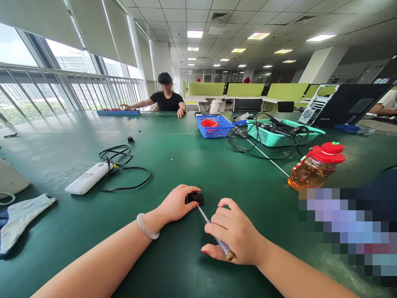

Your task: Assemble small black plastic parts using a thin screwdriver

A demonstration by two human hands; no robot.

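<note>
On the green tabletop in front of me lies a small black rectangular part [198, 199]. My left hand [177, 203] grips it by its left end, thumb and fingers at its edges, with a pale bangle at the wrist. A screwdriver [214, 232] with a thin metal shaft and a clear handle is held in my right hand [234, 234]. Its tip meets the near side of the black part, close to my left thumb. Fine detail on the part is too small to make out.
A white power bank [89, 179] with a black cable lies left. Further off stand a blue basket [214, 131] and a green basket [271, 140] of cables. A red-lidded bottle [313, 169] is at right; a person [167, 99] sits across the table [173, 159].
</note>
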